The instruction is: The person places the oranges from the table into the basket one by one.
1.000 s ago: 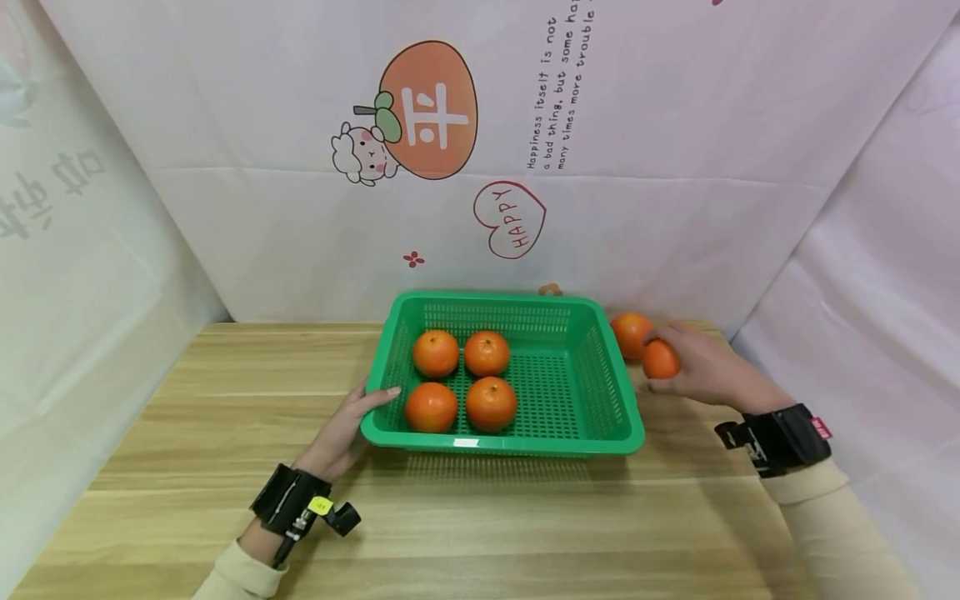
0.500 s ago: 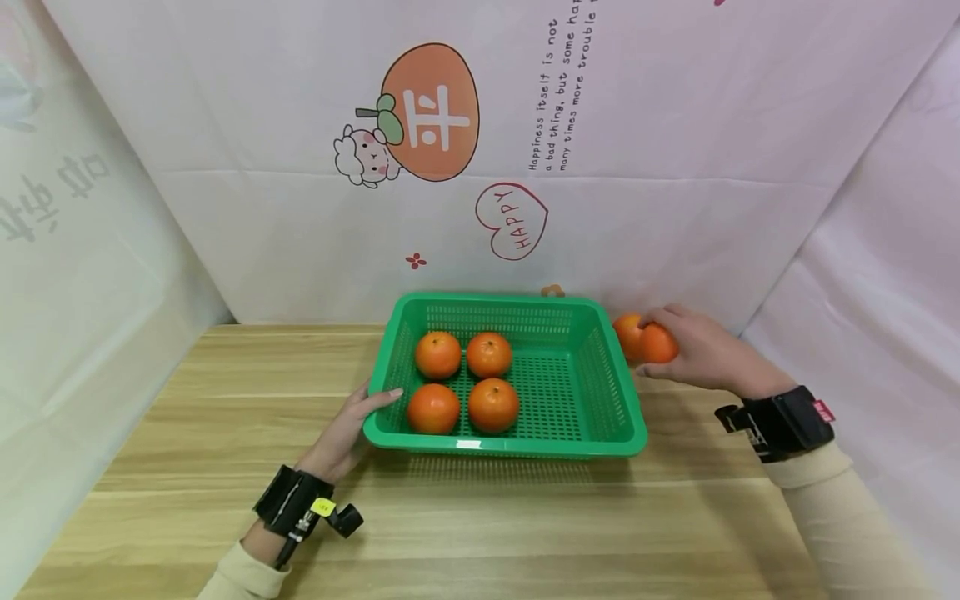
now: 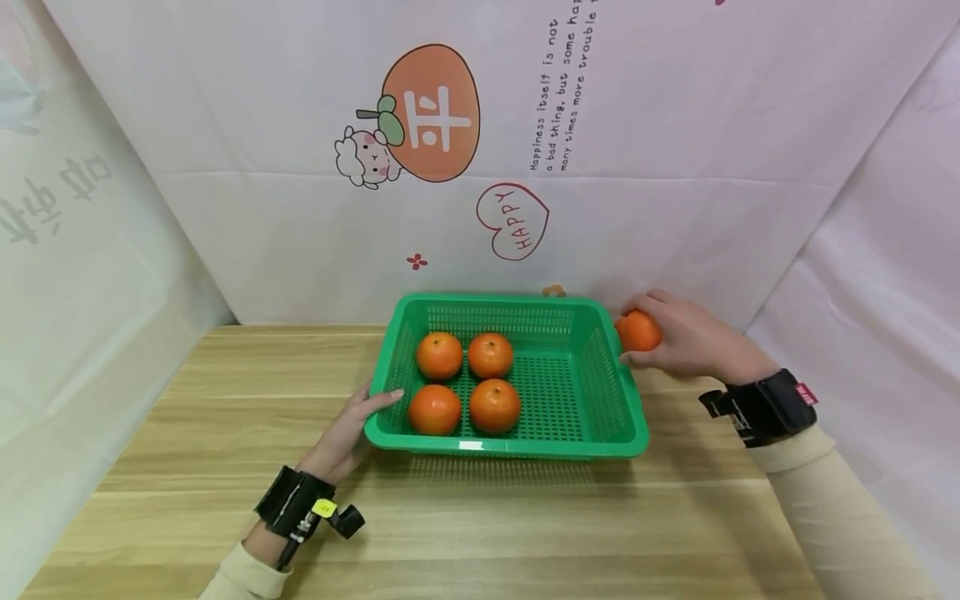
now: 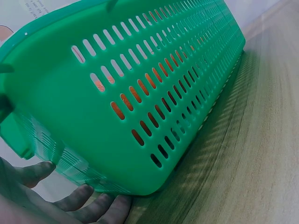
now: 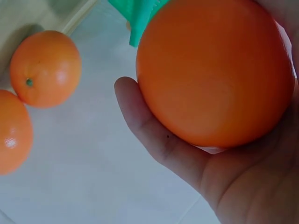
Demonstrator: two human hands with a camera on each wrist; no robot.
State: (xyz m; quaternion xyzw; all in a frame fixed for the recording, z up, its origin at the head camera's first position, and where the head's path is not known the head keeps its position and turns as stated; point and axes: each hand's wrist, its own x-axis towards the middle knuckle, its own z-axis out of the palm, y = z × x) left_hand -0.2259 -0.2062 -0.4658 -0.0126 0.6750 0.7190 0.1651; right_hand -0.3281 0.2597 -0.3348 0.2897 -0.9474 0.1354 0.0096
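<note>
We see a green slotted basket [image 3: 517,379] standing on the wooden surface [image 3: 465,525], with four oranges in a two-by-two block in its left half: two at the back [image 3: 439,355] [image 3: 491,355] and two at the front [image 3: 435,409] [image 3: 495,405]. The right half of the basket floor is bare.

The left hand [image 3: 347,429] lies at 9 o'clock of the basket, its fingers straight and pressed against the near left corner; this grip is relaxed, holding nothing. We judge that it steadies the light basket so that it does not slide. In the left wrist view the fingertips [image 4: 110,209] rest on the surface under the basket wall [image 4: 140,93], and orange shows through the slots.

The right hand [image 3: 686,342] sits at 2 o'clock of the basket, just outside its far right corner. Its fingers are curled round one orange [image 3: 639,331], which is held clear of the surface and level with the rim. In the right wrist view this held orange [image 5: 212,70] fills the palm, with the thumb [image 5: 154,135] beneath it, so the fruit is cradled rather than pinched. A green edge of the basket [image 5: 138,16] shows just beside it.

Two more oranges [image 5: 46,67] [image 5: 14,133] appear in the right wrist view, touching one another, apart from the hand. Behind stands a white printed backdrop [image 3: 480,125].
</note>
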